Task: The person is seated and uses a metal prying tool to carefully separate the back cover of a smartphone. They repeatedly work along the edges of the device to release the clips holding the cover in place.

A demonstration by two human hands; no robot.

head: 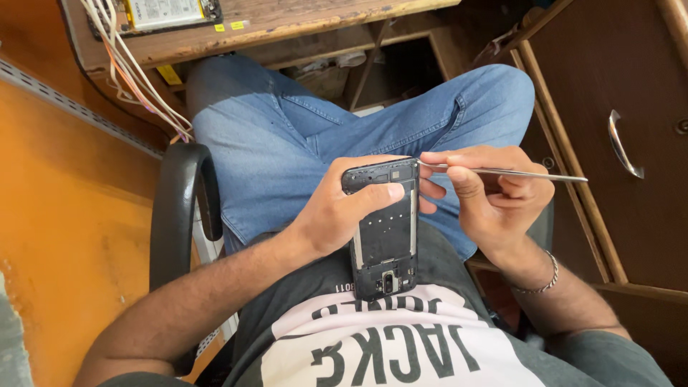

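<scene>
My left hand (337, 211) grips an opened black phone (383, 236) with its back cover off, held upright against my stomach above my lap. The thumb lies across the phone's upper part. My right hand (494, 197) pinches a thin metal tool (516, 173), like tweezers or a spudger. The tool's tip touches the phone's top right corner and its other end points right.
I sit in a chair with a black armrest (179, 208) at my left. A wooden desk (287, 29) ahead carries another opened phone (161, 14) and a bundle of cables (136, 79). A wooden drawer unit with a metal handle (622, 143) stands right.
</scene>
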